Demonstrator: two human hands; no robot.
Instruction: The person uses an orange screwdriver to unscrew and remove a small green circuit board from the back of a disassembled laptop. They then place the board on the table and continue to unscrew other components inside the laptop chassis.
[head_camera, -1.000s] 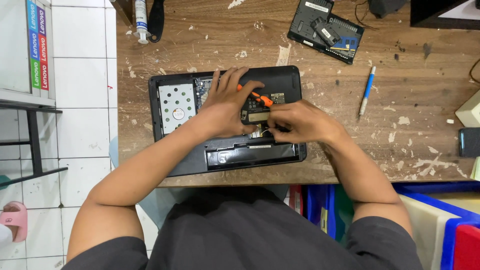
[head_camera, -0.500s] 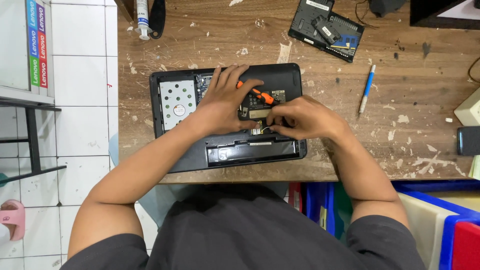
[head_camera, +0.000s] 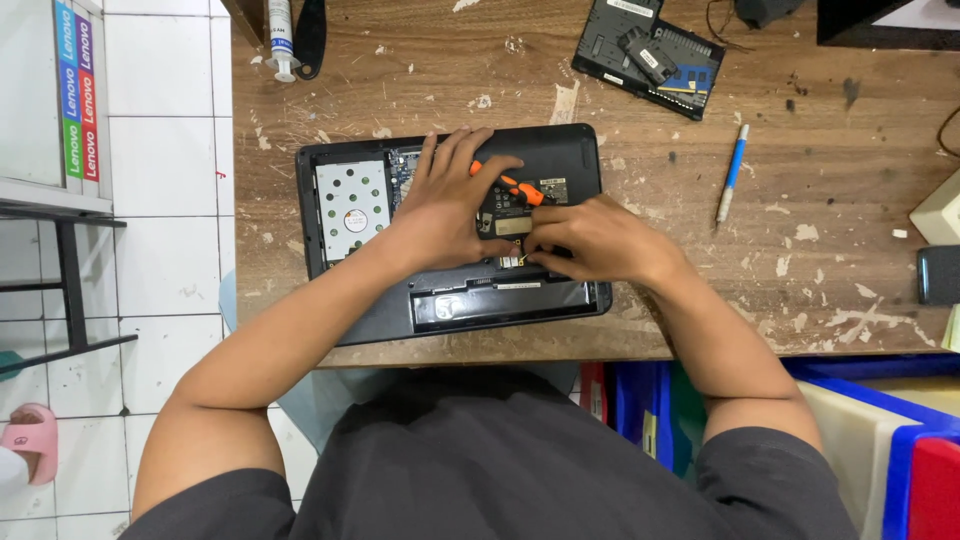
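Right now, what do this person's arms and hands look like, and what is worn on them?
Both arms are bare from above the elbow down. The left hand and right hand wear no gloves, and no rings, watch or bands show. Short dark grey shirt sleeves cover only the upper arms.

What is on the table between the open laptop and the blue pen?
Nothing but bare, scuffed wooden table lies between the laptop and the blue pen, apart from pale flecks and scratches. The head view shows this.
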